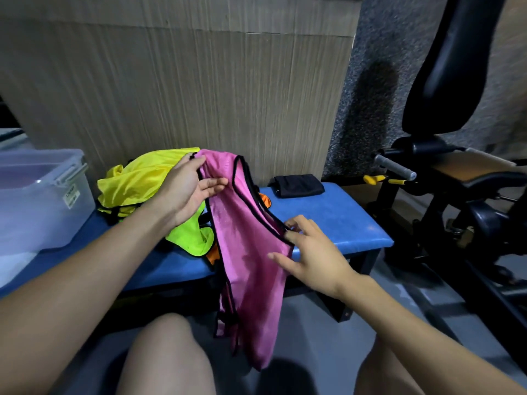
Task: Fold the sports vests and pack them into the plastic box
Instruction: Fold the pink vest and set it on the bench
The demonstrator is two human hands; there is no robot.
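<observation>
— Where's the pink vest (pixel 245 252)?
— Pink mesh with black trim, unfolded, draped off the bench (pixel 328 220) front edge and hanging toward the floor.
— The others?
— Yellow vest (pixel 134 178) and neon green vest (pixel 191 238) heaped beside the clear plastic box (pixel 42 201) at the left end.

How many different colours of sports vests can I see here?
4: pink mesh vest held in both hands; yellow, lime-green and orange vests piled on the blue bench. More may be hidden underneath.
</observation>
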